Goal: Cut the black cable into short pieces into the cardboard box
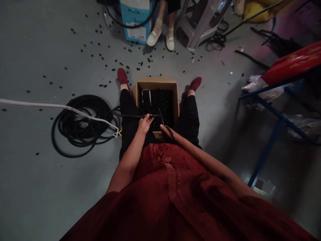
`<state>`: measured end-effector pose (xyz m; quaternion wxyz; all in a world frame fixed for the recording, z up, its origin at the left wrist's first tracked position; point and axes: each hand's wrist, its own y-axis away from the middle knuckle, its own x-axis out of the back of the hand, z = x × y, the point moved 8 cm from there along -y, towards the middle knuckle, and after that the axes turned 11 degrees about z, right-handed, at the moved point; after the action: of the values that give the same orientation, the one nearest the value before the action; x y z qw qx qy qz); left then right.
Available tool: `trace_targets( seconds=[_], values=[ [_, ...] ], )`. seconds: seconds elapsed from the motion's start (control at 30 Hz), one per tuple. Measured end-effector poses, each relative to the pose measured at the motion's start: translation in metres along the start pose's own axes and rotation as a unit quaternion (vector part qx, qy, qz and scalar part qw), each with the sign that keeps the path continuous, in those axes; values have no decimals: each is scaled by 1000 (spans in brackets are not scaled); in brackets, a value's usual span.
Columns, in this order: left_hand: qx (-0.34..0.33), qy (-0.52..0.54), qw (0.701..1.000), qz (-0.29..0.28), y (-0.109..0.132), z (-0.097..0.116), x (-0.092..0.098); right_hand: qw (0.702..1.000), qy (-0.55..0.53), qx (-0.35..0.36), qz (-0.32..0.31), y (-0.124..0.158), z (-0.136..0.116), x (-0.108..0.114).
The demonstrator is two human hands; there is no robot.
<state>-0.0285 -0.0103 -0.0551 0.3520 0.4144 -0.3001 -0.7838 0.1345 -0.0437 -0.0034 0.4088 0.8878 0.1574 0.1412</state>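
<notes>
I sit over an open cardboard box (175, 97) between my legs, filled with small black pieces. My left hand (144, 123) is closed on a thin black hose (127, 115) that runs left to a coil on the floor, its end held over the box. My right hand (167, 131) is closed on dark-handled scissors (162, 118), blades pointing up toward the hose end. A small metal object (146, 96) lies in the box's far left corner.
A coil of black hose (80, 125) lies on the floor at left, crossed by a white cord (50, 106). Black bits litter the grey floor. Another person's feet in white shoes (160, 39) stand by a blue carton (135, 20) and plastic stool. A blue metal frame (273, 117) stands at right.
</notes>
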Motion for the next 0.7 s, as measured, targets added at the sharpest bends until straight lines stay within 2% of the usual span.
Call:
trace_targets(
  seconds=[0.17, 0.7],
  values=[
    [-2, -12, 1000, -12, 1, -3, -1, 1000, 0, -4, -1, -6, 2, -1],
    [2, -41, 999, -21, 4, -7, -4, 1000, 4, 17, -6, -1, -7, -3]
  ],
)
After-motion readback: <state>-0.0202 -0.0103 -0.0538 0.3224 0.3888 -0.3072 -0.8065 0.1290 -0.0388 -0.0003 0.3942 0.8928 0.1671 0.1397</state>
